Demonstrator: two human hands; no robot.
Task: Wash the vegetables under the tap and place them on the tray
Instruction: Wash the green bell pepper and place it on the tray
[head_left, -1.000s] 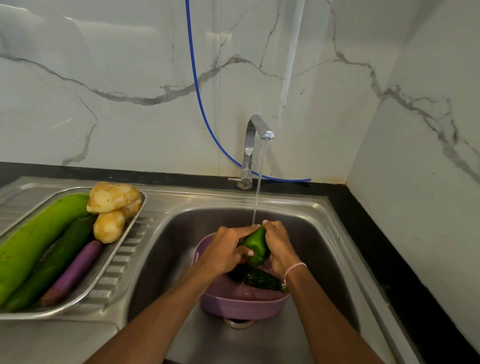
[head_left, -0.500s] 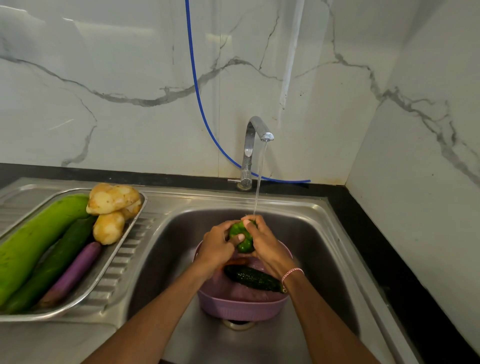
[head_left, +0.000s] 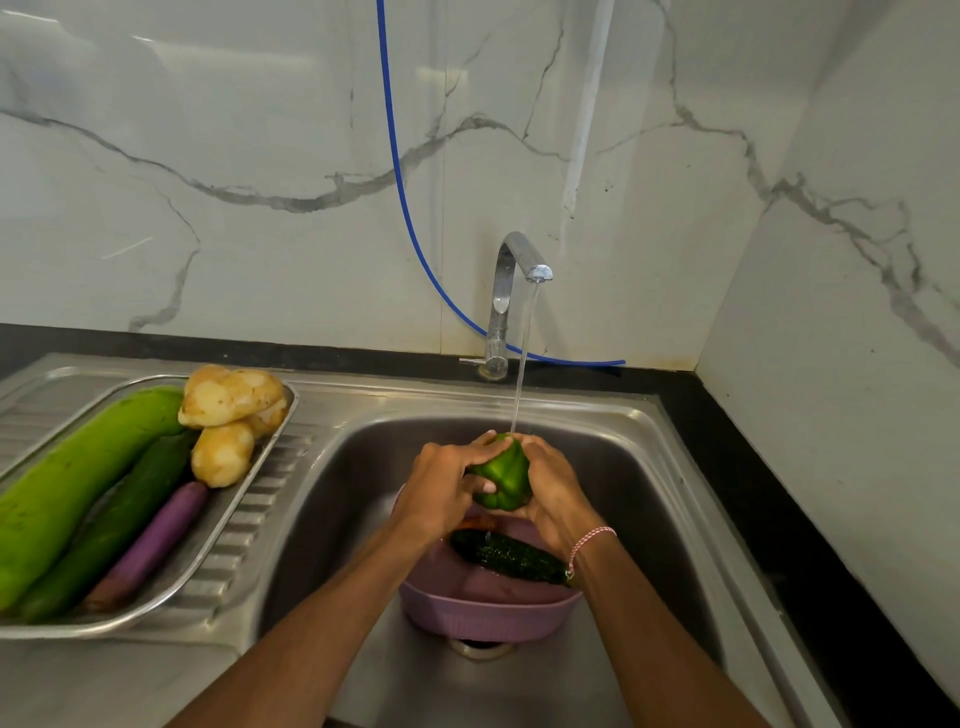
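Both hands clasp one green capsicum (head_left: 501, 475) under the tap (head_left: 514, 270) stream.
Left hand (head_left: 441, 493) and right hand (head_left: 553, 491) press from opposite sides, fingers wrapped around it; water strikes its top, above the grip. Advised: rotate it so every lobe rinses. Below the grip, a cucumber (head_left: 509, 558) waits in the purple bowl (head_left: 488, 613); the tray (head_left: 234, 519) lies well left.

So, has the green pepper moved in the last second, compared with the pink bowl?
Yes. The green pepper now sits higher above the pink bowl, closer to the tap.
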